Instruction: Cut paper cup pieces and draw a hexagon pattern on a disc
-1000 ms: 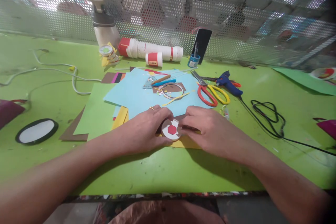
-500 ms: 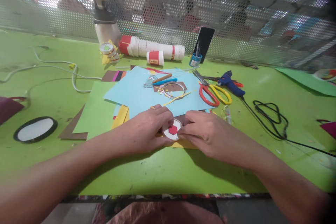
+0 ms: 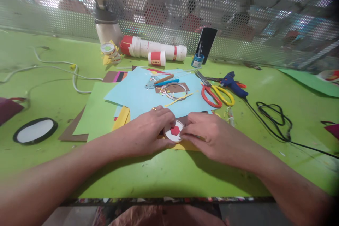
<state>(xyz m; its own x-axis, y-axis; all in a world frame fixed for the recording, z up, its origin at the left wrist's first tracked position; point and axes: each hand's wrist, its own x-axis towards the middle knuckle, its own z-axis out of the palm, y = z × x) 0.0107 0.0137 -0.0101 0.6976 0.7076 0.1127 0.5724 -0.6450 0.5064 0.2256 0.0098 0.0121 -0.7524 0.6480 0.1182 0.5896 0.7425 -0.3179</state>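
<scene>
A small round white disc [image 3: 172, 137] with a red hexagon [image 3: 175, 130] at its centre lies in front of me on coloured paper. My left hand [image 3: 156, 129] holds the disc by its left side, with thumb at the near edge and bent fingers on top. At the right edge of the disc, my right hand [image 3: 206, 132] has its fingertips pinched together; whatever is between them is too small or hidden to make out. Yellow paper [image 3: 186, 145] shows beneath the disc. Beyond my hands, a white ring [image 3: 176, 98] and paper scraps rest on blue paper [image 3: 140, 95].
Scissors [image 3: 211, 99] lie right of the papers, beside a blue glue gun [image 3: 234, 84] with a black cord [image 3: 275, 130]. Paper cups [image 3: 157, 58], a blue pot [image 3: 197, 60], a phone [image 3: 208, 42] and a spray bottle [image 3: 106, 30] stand along the back mesh. A black-rimmed oval [image 3: 35, 130] lies left.
The fingertips of my right hand have shifted slightly on the right edge of the disc. My left hand keeps its hold; the rest looks the same.
</scene>
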